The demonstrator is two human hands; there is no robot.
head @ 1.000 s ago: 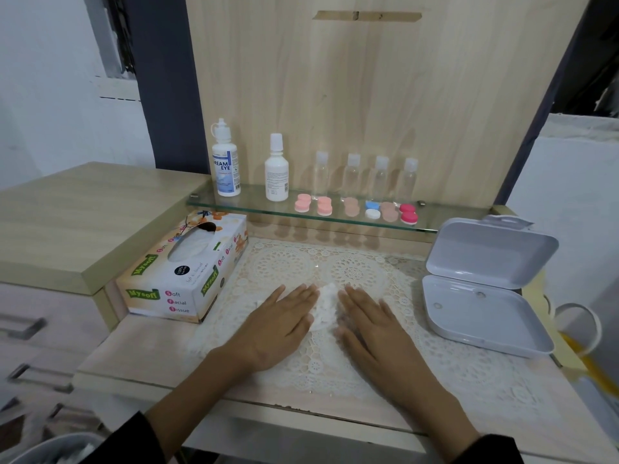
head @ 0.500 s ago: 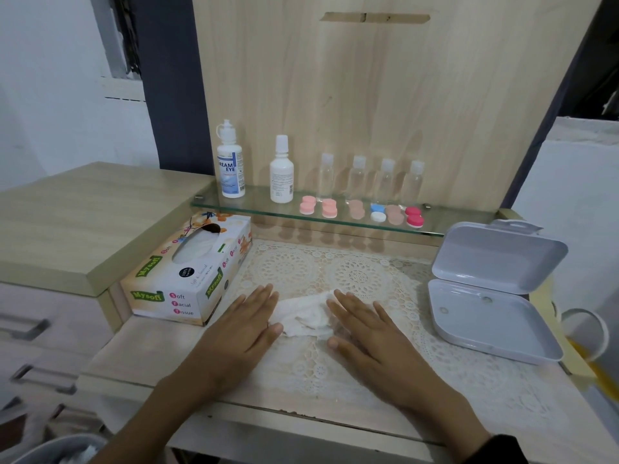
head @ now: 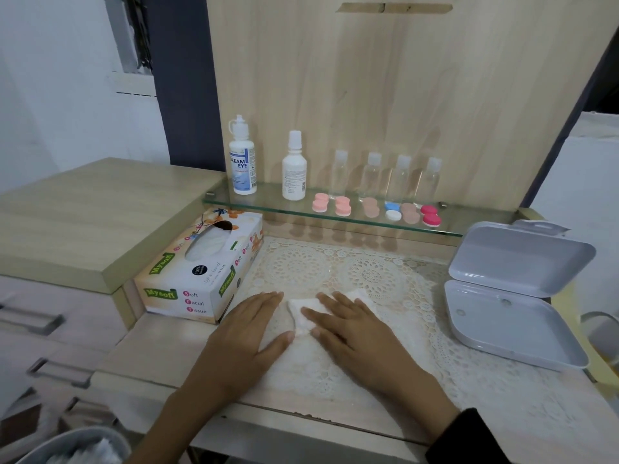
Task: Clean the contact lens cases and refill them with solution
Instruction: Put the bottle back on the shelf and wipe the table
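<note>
Several contact lens cases (head: 375, 209), pink, beige, blue-and-white and magenta, sit in a row on the glass shelf (head: 268, 204). Behind them stand a Dream Eye solution bottle (head: 242, 159), a white bottle (head: 294, 169) and several small clear bottles (head: 385, 175). A white tissue (head: 303, 313) lies flat on the lace mat (head: 301, 269). My left hand (head: 248, 339) rests flat just left of the tissue, thumb at its edge. My right hand (head: 355, 333) presses flat on the tissue, fingers straight, covering its right part.
A Mysoft tissue box (head: 201, 272) stands to the left on the table. An open grey hinged box (head: 512, 296) lies to the right, nothing inside. A raised wooden cabinet top (head: 83, 212) is at far left, a bin (head: 77, 447) below.
Both hands slid apart and back over the tissue; the left hand moved left off it. The tissue now lies flatter, mostly under my right hand.
</note>
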